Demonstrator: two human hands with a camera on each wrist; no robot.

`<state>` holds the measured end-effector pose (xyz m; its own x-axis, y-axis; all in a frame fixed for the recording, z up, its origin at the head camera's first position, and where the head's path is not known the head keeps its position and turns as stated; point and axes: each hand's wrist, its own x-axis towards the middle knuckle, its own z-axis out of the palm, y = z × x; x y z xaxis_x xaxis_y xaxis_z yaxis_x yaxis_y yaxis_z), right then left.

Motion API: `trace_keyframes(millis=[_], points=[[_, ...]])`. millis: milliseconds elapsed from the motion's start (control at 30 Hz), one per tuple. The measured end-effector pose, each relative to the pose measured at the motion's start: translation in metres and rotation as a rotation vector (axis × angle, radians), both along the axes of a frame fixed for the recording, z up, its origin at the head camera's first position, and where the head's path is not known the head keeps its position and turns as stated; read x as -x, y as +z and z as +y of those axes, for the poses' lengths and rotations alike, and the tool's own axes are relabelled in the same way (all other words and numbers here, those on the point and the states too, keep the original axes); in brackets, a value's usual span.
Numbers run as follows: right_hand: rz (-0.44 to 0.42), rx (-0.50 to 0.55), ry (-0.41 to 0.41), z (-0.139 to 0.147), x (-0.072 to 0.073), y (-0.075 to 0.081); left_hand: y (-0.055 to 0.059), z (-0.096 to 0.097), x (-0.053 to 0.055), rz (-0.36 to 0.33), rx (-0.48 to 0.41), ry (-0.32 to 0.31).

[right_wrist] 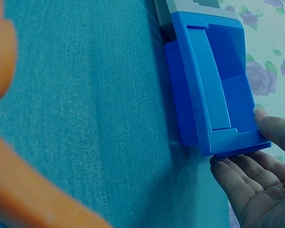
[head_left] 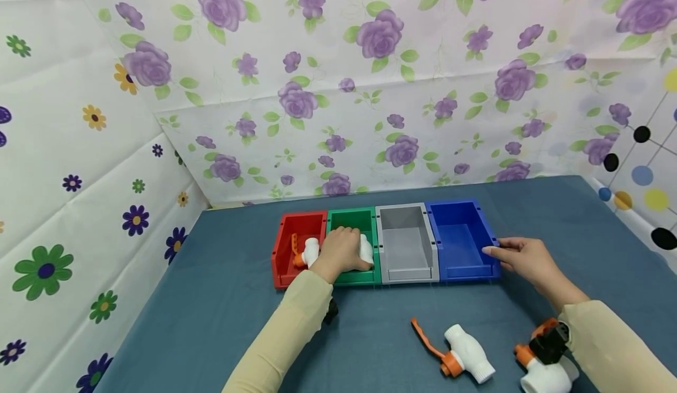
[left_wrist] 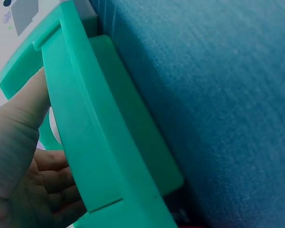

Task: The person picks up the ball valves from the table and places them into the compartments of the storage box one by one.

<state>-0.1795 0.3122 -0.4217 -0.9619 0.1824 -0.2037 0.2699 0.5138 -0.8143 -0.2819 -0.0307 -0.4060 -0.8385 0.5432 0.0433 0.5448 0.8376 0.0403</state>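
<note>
My left hand reaches down into the green bin, its fingers around a white valve body that is mostly hidden under the hand. In the left wrist view the thumb lies behind the bin's low front wall. At the far right of the row, my right hand pinches the side wall of the blue bin, thumb over the rim and fingers outside against it. Inside the red bin lies a white ball valve with an orange handle, partly covered by the left hand.
Between the green and blue bins stands a grey bin. On the blue-grey tabletop, in front, lies another white ball valve with an orange lever. One more valve sits beneath the right wrist. Flowered sheets bound the back and sides.
</note>
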Motion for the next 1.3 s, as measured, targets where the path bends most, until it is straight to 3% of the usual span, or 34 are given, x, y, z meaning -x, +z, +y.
trace_keyframes(millis=[567,933,1300], points=[[0.005,0.015,-0.003,0.0,-0.0024,-0.0011,-0.0028,0.0026,0.0015,-0.004,0.042,0.012],[0.035,0.009,0.004,0.0009,-0.0013,-0.0024,0.0038,0.0066,0.0023,-0.083,0.042,0.057],[0.038,0.012,0.003,-0.0004,-0.0023,-0.0012,0.0058,0.0052,0.0049,-0.11,-0.008,0.027]])
